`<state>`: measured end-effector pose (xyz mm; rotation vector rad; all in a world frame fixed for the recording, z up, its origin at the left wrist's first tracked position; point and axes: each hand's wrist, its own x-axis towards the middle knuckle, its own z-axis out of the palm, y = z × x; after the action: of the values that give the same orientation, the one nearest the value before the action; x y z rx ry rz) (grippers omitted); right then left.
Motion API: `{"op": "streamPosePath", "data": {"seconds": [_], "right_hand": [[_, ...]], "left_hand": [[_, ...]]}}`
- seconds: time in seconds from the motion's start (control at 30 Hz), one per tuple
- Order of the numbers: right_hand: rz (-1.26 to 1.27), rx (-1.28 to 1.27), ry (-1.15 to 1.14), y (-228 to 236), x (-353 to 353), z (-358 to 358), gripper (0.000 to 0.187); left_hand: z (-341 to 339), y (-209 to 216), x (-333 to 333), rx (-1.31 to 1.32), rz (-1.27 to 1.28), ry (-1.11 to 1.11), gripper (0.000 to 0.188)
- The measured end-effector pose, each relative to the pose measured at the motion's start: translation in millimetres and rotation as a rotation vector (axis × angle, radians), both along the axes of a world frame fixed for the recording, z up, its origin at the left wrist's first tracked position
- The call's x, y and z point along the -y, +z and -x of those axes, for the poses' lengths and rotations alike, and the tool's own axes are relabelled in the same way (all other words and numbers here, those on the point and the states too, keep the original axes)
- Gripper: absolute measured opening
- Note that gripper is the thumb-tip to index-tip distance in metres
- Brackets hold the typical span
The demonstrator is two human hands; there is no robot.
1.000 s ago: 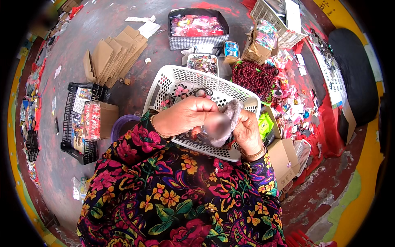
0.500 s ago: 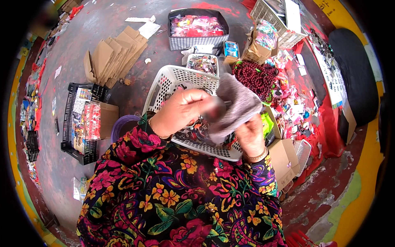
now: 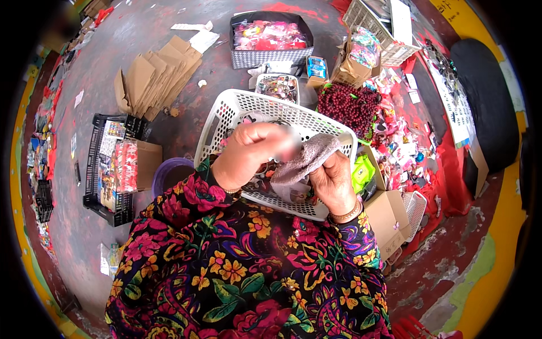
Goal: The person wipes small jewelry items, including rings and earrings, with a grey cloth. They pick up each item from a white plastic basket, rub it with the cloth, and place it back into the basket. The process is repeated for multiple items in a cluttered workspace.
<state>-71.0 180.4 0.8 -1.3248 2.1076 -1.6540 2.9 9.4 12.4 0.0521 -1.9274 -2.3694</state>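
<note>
A greyish-mauve cloth (image 3: 306,159) is gripped at its near right side by my right hand (image 3: 335,183), with the thumb and fingers closed on it. Just to its left, my left hand (image 3: 249,153) has its fingers drawn together in a pinch near the cloth's edge. A blurred patch covers those fingertips, so what they hold cannot be made out. Both hands are above a white perforated plastic basket (image 3: 223,104), in which a jumble of small items is partly hidden by my hands and the cloth.
Dark red beads (image 3: 347,108) lie beyond the basket's right side, next to a heap of small colourful goods (image 3: 398,133). An open cardboard box (image 3: 388,217) stands at the near right. On the left are a black crate (image 3: 93,192), a purple tub (image 3: 164,169) and flattened cardboard (image 3: 155,73).
The cloth has been lowered and tilted flatter, bunched into a narrower shape. My right hand has turned, and my left hand has shifted slightly left, away from the cloth.
</note>
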Motion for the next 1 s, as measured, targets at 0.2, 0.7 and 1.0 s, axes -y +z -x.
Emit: {"op": "streamPosePath", "data": {"seconds": [0.2,0.7,1.0], "right_hand": [[0.034,0.396,0.075,-8.6,-6.0,-3.0,0.014],[0.110,0.627,0.200,3.1,-7.1,-2.9,0.022],[0.053,0.664,0.297,-3.3,-6.8,-2.7,0.021]], "left_hand": [[2.7,-15.9,11.0,0.026,-0.609,0.126,0.019],[7.0,1.7,14.4,-0.025,0.376,-0.303,0.015],[7.4,-4.3,15.5,-0.046,-0.627,-0.057,0.015]]}}
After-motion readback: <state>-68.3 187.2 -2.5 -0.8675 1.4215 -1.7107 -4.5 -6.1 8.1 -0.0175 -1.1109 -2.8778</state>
